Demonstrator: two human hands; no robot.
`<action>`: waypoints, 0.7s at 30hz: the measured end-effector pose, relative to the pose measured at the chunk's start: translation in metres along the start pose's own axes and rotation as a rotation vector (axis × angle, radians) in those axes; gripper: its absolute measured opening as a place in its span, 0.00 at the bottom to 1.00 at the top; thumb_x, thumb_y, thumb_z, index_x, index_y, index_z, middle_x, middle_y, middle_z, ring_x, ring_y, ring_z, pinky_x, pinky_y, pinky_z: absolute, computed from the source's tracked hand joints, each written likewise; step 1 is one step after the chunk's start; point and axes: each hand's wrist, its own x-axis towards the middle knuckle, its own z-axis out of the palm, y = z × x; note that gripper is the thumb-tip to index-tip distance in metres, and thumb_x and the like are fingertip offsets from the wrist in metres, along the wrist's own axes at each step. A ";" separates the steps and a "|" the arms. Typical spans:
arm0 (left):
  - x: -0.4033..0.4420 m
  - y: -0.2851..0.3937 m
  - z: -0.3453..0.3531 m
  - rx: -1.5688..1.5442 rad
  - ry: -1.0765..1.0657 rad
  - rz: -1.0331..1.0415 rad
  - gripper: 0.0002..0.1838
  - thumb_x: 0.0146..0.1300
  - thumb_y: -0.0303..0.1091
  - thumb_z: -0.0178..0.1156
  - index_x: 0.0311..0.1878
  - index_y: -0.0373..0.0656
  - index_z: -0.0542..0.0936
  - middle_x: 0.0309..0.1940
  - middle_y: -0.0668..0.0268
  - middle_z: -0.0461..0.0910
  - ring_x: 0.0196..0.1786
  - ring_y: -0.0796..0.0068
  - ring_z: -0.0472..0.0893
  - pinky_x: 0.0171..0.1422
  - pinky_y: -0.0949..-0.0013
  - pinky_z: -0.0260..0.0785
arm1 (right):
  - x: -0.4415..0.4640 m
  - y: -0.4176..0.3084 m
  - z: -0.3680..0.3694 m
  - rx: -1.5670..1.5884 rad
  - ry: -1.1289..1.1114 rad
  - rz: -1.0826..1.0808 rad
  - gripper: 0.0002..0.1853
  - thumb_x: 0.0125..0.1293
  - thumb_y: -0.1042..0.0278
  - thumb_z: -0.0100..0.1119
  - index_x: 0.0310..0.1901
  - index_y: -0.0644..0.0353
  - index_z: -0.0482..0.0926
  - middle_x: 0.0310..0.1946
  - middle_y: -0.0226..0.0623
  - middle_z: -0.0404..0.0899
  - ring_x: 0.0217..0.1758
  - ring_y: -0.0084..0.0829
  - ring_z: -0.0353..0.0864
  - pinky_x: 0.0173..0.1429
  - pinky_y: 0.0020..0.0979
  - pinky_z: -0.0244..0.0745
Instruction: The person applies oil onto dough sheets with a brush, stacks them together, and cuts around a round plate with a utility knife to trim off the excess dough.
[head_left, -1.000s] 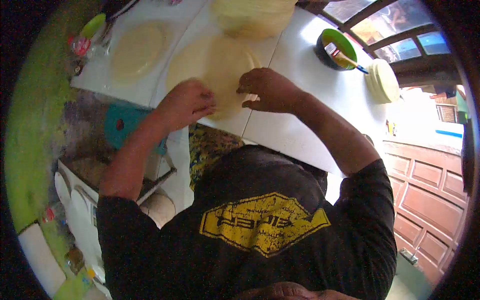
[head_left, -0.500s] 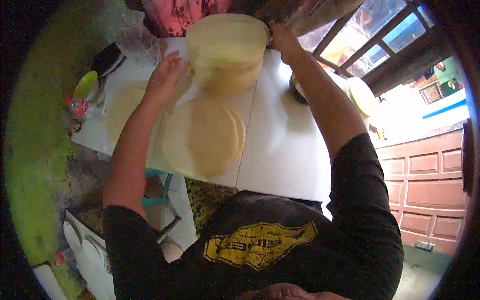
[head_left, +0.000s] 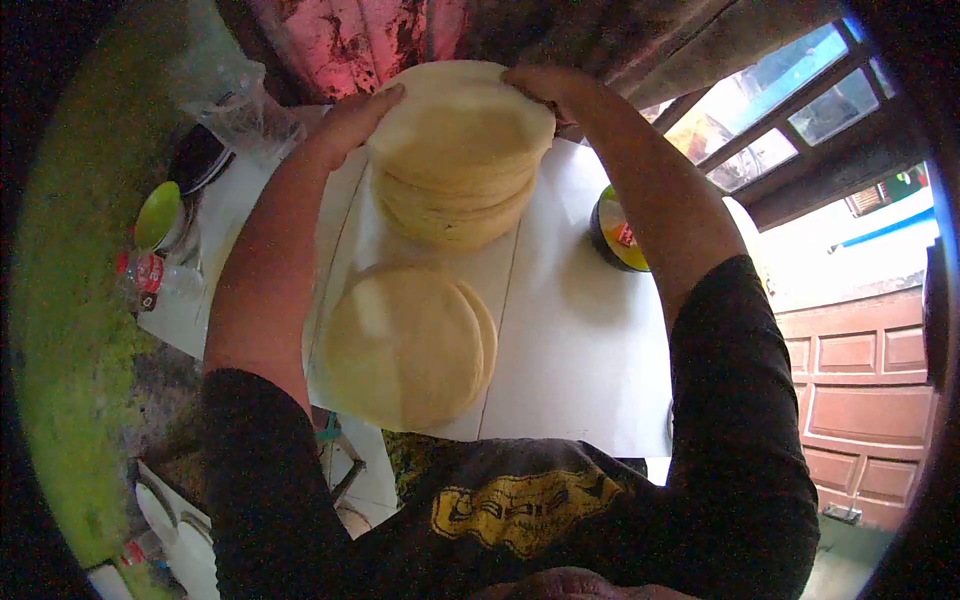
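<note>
A tall stack of thin, round, pale yellow flatbreads (head_left: 455, 150) stands at the far side of the white table, its upper layers sitting slightly off the lower ones. My left hand (head_left: 358, 122) holds the upper layers at their left edge, thumb and fingers against the rim. At the right far edge my right hand (head_left: 552, 92) grips the same layers, with some of its fingers hidden behind them. Closer to me lies a lower pile of the same round flatbreads (head_left: 405, 345), apart from both hands.
A black round container with a yellow and red label (head_left: 622, 235) stands right on the white table (head_left: 575, 350). Along the left edge are a plastic bottle (head_left: 160, 275), a green bowl-like item (head_left: 158, 215) and a clear plastic bag (head_left: 235, 105). A window is at upper right.
My left hand has moved onto the left edge of the tall stack's upper layers. My right hand stays at the right edge. The view has shifted, so the table sits lower in it.
</note>
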 end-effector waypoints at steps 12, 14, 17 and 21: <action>-0.018 0.020 0.005 0.082 0.096 0.113 0.42 0.54 0.63 0.63 0.61 0.36 0.75 0.53 0.53 0.79 0.54 0.58 0.79 0.60 0.57 0.69 | -0.010 -0.105 0.008 -0.031 -0.078 0.717 0.28 0.63 0.43 0.61 0.58 0.55 0.77 0.52 0.42 0.81 0.51 0.40 0.82 0.54 0.43 0.78; -0.019 0.016 0.010 0.043 0.132 0.106 0.40 0.56 0.61 0.63 0.62 0.36 0.75 0.53 0.54 0.79 0.54 0.60 0.79 0.60 0.58 0.69 | -0.044 -0.085 0.036 -0.146 0.065 0.414 0.29 0.62 0.45 0.62 0.59 0.56 0.76 0.53 0.42 0.80 0.52 0.40 0.81 0.56 0.43 0.77; -0.018 0.005 0.012 -0.169 0.071 0.179 0.36 0.62 0.59 0.59 0.63 0.37 0.74 0.54 0.57 0.79 0.57 0.63 0.77 0.63 0.60 0.66 | -0.068 -0.075 0.045 -0.324 0.387 -0.318 0.31 0.61 0.51 0.66 0.59 0.64 0.72 0.54 0.46 0.79 0.53 0.40 0.80 0.55 0.39 0.77; -0.046 0.017 0.021 -0.749 0.115 0.287 0.33 0.68 0.55 0.51 0.66 0.39 0.70 0.60 0.58 0.74 0.61 0.67 0.73 0.66 0.63 0.62 | -0.131 -0.117 0.076 -0.479 0.338 -0.486 0.25 0.60 0.60 0.68 0.50 0.73 0.76 0.46 0.49 0.81 0.48 0.41 0.82 0.49 0.42 0.77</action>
